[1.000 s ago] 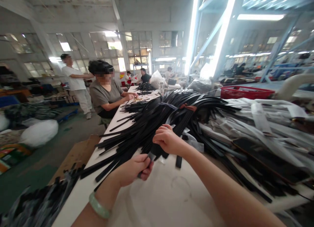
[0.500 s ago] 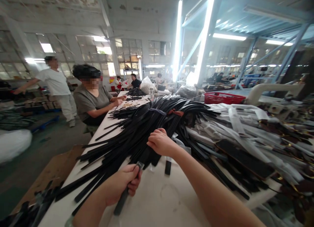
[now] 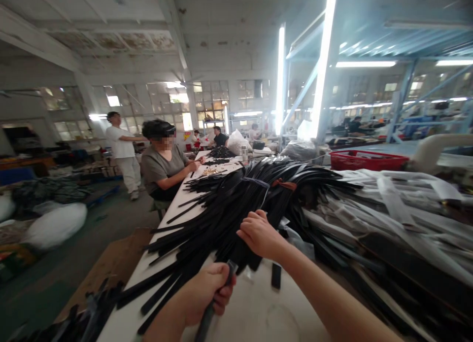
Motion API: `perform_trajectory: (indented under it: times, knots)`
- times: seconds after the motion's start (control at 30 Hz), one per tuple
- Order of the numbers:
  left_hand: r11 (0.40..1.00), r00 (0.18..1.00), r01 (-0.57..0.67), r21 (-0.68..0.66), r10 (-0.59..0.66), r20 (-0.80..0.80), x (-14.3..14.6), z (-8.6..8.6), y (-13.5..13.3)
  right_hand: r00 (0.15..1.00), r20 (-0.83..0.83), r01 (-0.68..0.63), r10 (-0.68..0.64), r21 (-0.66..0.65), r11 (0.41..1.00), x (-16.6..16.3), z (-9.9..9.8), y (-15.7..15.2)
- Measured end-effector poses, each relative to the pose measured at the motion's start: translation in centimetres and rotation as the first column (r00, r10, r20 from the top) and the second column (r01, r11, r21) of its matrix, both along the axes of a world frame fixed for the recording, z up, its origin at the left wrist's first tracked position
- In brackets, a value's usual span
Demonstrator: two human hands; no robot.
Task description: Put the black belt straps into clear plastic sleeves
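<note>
The left hand [image 3: 207,293] is fisted tight around a black strap [image 3: 201,326]. The strap runs up to the right hand [image 3: 260,235], whose fingers clamp it against the pile [image 3: 221,209] near the tabletop's [image 3: 254,312] left edge.

Black strap [image 3: 202,324] lower end cut off by bottom edge.

Factory floor: long worktable [image 3: 254,310] w/ piled black straps [image 3: 229,204], workers.

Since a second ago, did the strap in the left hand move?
Yes. The strap slid out toward the person, away from the short black piece on the table.
</note>
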State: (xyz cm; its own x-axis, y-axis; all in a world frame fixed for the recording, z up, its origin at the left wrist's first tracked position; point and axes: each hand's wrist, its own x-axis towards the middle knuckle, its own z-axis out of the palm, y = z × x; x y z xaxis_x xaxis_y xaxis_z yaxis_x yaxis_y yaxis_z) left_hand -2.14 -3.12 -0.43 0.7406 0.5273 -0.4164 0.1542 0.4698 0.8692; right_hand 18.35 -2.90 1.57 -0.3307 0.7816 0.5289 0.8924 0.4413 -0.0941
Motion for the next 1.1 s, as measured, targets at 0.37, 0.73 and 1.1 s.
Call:
perform_trajectory:
  times: [0.37,0.73,1.1]
  knots:
    - [1.000,0.995,-0.008,-0.012,0.009,0.095,0.2,0.2,-0.4,0.998,-0.068,0.022,-0.018,0.047,0.999,-0.1,-0.2,-0.1]
    - [0.993,0.971,-0.099,0.069,0.081,0.226,0.6,0.3,0.2,0.505,-0.771,0.046,-0.388,-0.425,0.904,1.1,-1.3,2.4]
    - [0.990,0.968,-0.136,0.034,0.125,0.219,1.5,-1.1,-0.8,0.354,-0.935,-0.490,-0.029,-0.212,0.845,-3.7,-1.5,0.4]
